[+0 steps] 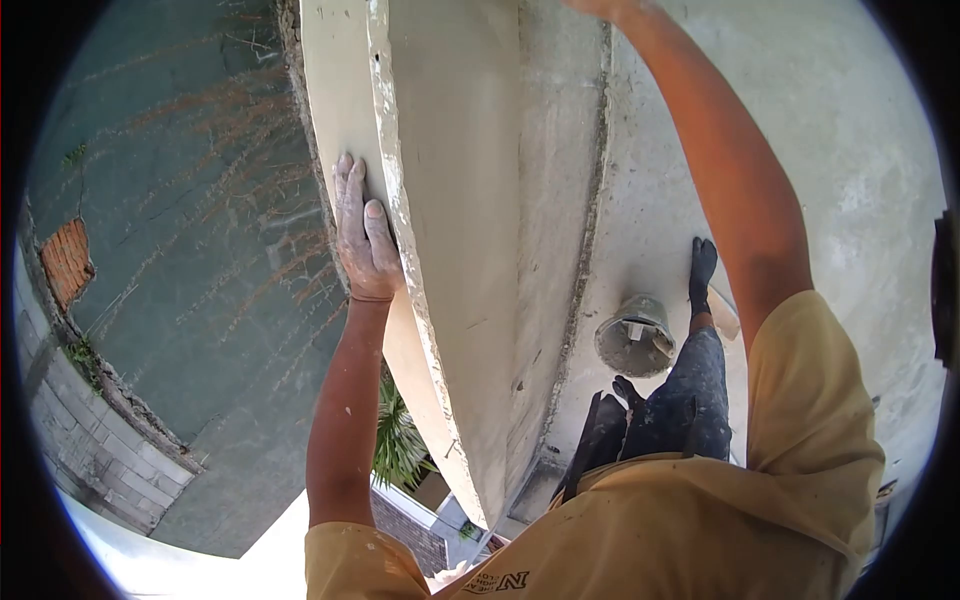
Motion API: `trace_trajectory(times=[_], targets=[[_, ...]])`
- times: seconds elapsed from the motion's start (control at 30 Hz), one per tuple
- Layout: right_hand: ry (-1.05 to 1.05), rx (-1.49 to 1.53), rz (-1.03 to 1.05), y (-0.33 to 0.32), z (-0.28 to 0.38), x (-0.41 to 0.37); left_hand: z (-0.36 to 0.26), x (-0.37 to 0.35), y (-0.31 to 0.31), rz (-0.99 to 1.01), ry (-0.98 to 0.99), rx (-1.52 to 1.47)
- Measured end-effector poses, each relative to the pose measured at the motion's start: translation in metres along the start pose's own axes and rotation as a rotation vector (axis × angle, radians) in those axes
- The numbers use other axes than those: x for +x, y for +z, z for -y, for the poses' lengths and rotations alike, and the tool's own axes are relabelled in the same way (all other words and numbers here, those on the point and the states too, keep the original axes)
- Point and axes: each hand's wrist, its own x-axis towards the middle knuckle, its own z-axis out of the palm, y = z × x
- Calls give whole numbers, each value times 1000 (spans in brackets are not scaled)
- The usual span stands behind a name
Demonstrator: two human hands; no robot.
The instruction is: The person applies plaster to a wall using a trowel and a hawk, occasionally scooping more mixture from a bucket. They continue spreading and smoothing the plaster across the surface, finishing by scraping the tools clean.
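My left hand (365, 240) lies flat on the pale outer face of a plastered parapet (455, 200), fingers stretched and powdered with whitish dust. Beside its thumb runs the wall's rough, chipped edge (392, 150). My right arm reaches far forward over the inner side. Only the base of my right hand (605, 6) shows at the top border; its fingers, and anything in them, are out of frame.
A cement-stained bucket (635, 340) stands by my feet on the grey floor. Left of the parapet are a dark stained wall (190, 250), a block wall (105, 450), an exposed brick patch (67, 264) and a green palm-like plant (398, 435) below.
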Motion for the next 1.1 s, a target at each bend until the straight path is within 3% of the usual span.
trace_trajectory(times=[0.1,0.13,0.17,0.23,0.33,0.47,0.53,0.6,0.7,0.83,0.9,0.97,1.07,1.1], targets=[[27,99,85,18,50,-137,2,-3,1,-8,0,1],[-59,66,93,33,57,-187,2,-4,1,-10,-9,-8],[26,142,201,42,71,-237,3,-3,2,-22,-9,-15],[61,263,197,56,123,-330,3,-2,1,-19,-12,-28],[147,316,455,45,188,-429,4,-3,2,-20,-4,-27],[215,344,495,28,188,-442,6,-2,1,-17,24,-15],[225,433,277,31,159,-380,7,-4,2,-37,28,-30],[100,244,131,29,129,-323,11,-4,1,-37,40,-54],[40,140,96,53,115,-315,12,-3,3,-76,102,-34],[110,342,102,88,186,-453,12,-10,5,-69,77,-42],[136,325,402,79,214,-526,15,-7,5,-75,84,-52],[82,293,549,61,225,-559,17,-7,5,-78,94,-68],[457,455,414,52,225,-575,19,-4,7,-93,83,-84],[778,500,435,46,225,-562,20,-6,6,-100,64,-79]])
